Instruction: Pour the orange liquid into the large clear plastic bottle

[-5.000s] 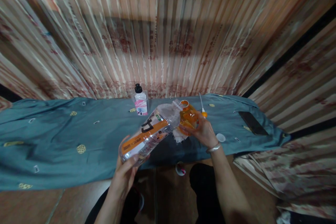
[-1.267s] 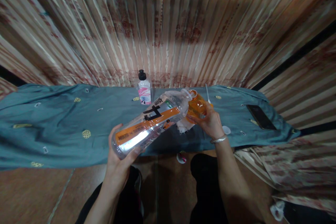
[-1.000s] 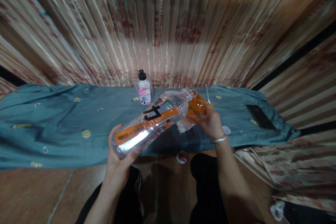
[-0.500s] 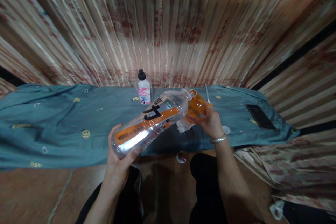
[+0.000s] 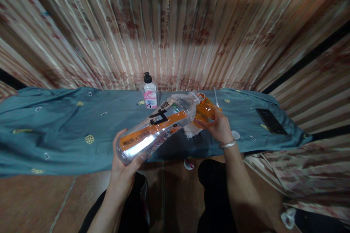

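My left hand (image 5: pixel 124 169) is wrapped round the base of a large clear plastic bottle (image 5: pixel 158 127) with an orange and silver label. The bottle is tilted, its neck up and to the right. At its mouth is a small orange translucent bottle (image 5: pixel 206 111), which my right hand (image 5: pixel 218 127) grips from the right side. The two openings meet or nearly meet; whether they touch I cannot tell. Beneath the orange bottle lies a white tissue or cloth (image 5: pixel 191 131), partly hidden. A white round cap or lid (image 5: pixel 235 135) rests beside my right wrist.
A pump-top bottle (image 5: pixel 150 94) with a black cap and pink label stands at the back of the cloth-covered surface (image 5: pixel 62 123). On the right lies a black phone (image 5: pixel 271 121). A thin white stick (image 5: pixel 216 97) is behind the orange bottle. Pleated curtains (image 5: pixel 175 36) hang behind.
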`<action>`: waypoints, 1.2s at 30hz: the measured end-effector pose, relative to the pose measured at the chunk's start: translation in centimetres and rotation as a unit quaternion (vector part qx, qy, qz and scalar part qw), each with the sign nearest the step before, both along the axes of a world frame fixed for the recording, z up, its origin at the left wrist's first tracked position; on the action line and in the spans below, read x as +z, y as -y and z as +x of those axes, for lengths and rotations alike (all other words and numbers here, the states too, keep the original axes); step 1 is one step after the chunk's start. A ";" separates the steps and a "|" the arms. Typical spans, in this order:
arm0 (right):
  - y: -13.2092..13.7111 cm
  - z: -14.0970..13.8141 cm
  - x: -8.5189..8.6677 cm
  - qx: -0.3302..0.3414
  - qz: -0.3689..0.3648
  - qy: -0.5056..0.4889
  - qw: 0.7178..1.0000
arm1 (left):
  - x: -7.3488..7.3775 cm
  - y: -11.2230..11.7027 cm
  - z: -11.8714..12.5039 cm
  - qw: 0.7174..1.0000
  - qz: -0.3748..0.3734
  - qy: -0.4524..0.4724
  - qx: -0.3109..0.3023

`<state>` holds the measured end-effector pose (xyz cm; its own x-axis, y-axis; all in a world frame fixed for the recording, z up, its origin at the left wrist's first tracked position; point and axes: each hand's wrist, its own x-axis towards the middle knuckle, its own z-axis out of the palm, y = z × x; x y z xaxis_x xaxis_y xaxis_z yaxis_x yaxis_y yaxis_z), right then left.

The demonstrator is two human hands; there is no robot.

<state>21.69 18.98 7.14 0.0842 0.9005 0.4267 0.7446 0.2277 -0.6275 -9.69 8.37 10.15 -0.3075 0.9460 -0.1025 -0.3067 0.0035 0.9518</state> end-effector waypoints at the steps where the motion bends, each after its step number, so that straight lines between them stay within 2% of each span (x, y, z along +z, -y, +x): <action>1: 0.0 0.0 0.0 -0.001 -0.001 -0.001 1.000 | 0.0 0.0 0.0 1.000 -0.001 -0.001 0.000; 23: 0.0 -0.1 0.1 -0.012 0.009 0.003 1.000 | 0.3 0.1 0.0 1.000 0.004 -0.001 0.010; 32: -0.1 -0.2 0.0 -0.014 0.007 0.009 1.000 | -0.6 0.0 -0.6 0.999 0.016 -0.046 0.016; 36: -0.1 -0.1 0.0 -0.004 0.001 0.000 1.000 | -0.5 0.1 -0.7 0.999 0.009 -0.042 0.010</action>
<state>21.55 19.04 7.11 0.0915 0.8986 0.4292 0.7460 0.2237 -0.6272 -10.44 8.28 9.67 -0.3325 0.9413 -0.0581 -0.2262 -0.0198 0.9739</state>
